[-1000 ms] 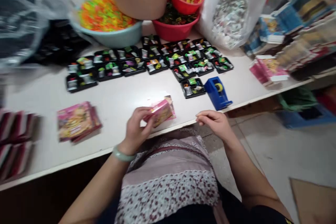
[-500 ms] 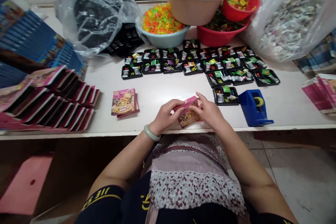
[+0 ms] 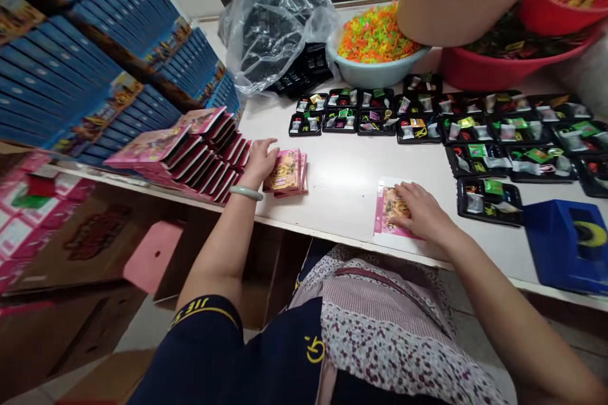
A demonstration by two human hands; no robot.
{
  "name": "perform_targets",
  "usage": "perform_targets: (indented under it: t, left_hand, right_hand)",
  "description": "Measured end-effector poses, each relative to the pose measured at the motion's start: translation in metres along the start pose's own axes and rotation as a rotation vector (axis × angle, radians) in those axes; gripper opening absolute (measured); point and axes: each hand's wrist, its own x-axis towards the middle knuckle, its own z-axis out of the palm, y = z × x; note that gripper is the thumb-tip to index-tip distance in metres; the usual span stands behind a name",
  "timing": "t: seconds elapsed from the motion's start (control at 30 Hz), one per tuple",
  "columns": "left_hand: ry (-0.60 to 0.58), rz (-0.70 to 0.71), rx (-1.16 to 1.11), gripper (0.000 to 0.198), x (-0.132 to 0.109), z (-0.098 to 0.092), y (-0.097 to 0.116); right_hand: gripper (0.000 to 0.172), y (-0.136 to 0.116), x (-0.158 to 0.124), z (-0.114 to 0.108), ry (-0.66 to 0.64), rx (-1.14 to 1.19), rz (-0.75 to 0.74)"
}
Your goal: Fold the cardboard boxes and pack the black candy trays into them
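My left hand [image 3: 261, 161] is at the left side of a small stack of pink printed boxes [image 3: 287, 172], fingers apart and touching or very near it. Just beyond that hand stand rows of pink boxes [image 3: 204, 155] with dark open sides. On the table in front of me, my right hand [image 3: 422, 210] lies with fingers stretched over a pink printed box or card [image 3: 390, 209], partly covering it. White paper edges show around this piece; whether it is folded flat I cannot tell. Right of that hand sits a black tray [image 3: 489, 201] of small wrapped items.
Several filled black trays [image 3: 377, 120] line the table's middle and right. Behind them stand a light blue basin [image 3: 380, 73], a beige tub [image 3: 441, 6] and a red basin [image 3: 503, 69]. A blue tape dispenser [image 3: 560, 247] is at right, blue boxes [image 3: 109, 76] at left.
Both hands were together on a pink box; they have parted. My left hand has moved left to the small stack, while my right rests on the pink piece. The view has turned left.
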Motion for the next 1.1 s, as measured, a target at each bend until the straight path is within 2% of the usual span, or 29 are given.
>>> perform_targets:
  t: [0.07, 0.1, 0.13, 0.17, 0.23, 0.27, 0.3, 0.37, 0.43, 0.5, 0.6, 0.7, 0.83, 0.9, 1.0, 1.03, 1.07, 1.1]
  left_hand:
    - [0.115, 0.141, 0.033, 0.033, -0.016, 0.011, 0.013]
    - [0.125, 0.200, 0.001, 0.037, -0.028, 0.019, 0.024]
    - [0.087, 0.256, -0.052, 0.039, -0.043, 0.029, 0.037]
    - [-0.005, 0.301, -0.120, 0.039, -0.061, 0.042, 0.052]
    - [-0.352, 0.388, -0.254, 0.043, -0.098, 0.073, 0.085]
    - [-0.465, 0.400, -0.293, 0.048, -0.116, 0.089, 0.101]
    - [-0.500, 0.374, -0.330, 0.050, -0.130, 0.104, 0.115]
    - [-0.518, 0.268, -0.440, 0.037, -0.148, 0.127, 0.135]
    - [-0.467, 0.207, -0.545, 0.016, -0.151, 0.136, 0.148]
    - [-0.387, 0.268, -0.570, 0.010, -0.146, 0.131, 0.154]
    - [-0.323, 0.499, -0.434, 0.020, -0.138, 0.111, 0.161]
    - [-0.373, 0.707, -0.247, 0.037, -0.140, 0.096, 0.164]
    - [-0.401, 0.806, -0.114, 0.048, -0.144, 0.090, 0.160]
    - [-0.419, 0.784, -0.148, 0.046, -0.141, 0.088, 0.157]
    - [-0.373, 0.575, -0.314, 0.043, -0.134, 0.083, 0.150]
    - [-0.357, 0.473, -0.398, 0.043, -0.132, 0.083, 0.147]
    - [-0.358, 0.366, -0.494, 0.044, -0.130, 0.083, 0.143]
    - [-0.385, 0.261, -0.598, 0.046, -0.130, 0.085, 0.139]
  right_hand:
    - [0.073, -0.004, 0.003, 0.000, -0.031, -0.060, 0.001]
    - [0.071, -0.006, 0.005, -0.001, -0.039, -0.078, -0.009]
    - [0.068, -0.008, 0.007, -0.003, -0.046, -0.093, -0.023]
    - [0.064, -0.010, 0.009, -0.005, -0.048, -0.107, -0.034]
    - [0.054, -0.015, 0.014, -0.014, -0.023, -0.138, -0.021]
    - [0.047, -0.017, 0.017, -0.020, 0.010, -0.145, 0.001]
    - [0.039, -0.019, 0.019, -0.028, 0.053, -0.138, 0.026]
    - [0.025, -0.023, 0.021, -0.046, 0.138, -0.053, 0.068]
    - [0.012, -0.028, 0.020, -0.065, 0.148, 0.150, 0.105]
    - [0.013, -0.031, 0.019, -0.080, 0.045, 0.424, 0.151]
    - [0.021, -0.034, 0.017, -0.089, -0.165, 0.738, 0.196]
    - [0.023, -0.035, 0.017, -0.083, -0.198, 0.895, 0.240]
    - [0.030, -0.039, 0.014, -0.075, -0.194, 1.039, 0.189]
    - [0.032, -0.045, 0.008, -0.074, -0.097, 1.022, 0.138]
    - [0.038, -0.055, -0.005, -0.069, 0.328, 0.861, 0.105]
    - [0.047, -0.057, -0.010, -0.066, 0.452, 0.810, 0.114]
    - [0.059, -0.059, -0.014, -0.061, 0.516, 0.794, 0.132]
    - [0.069, -0.060, -0.017, -0.055, 0.516, 0.820, 0.156]
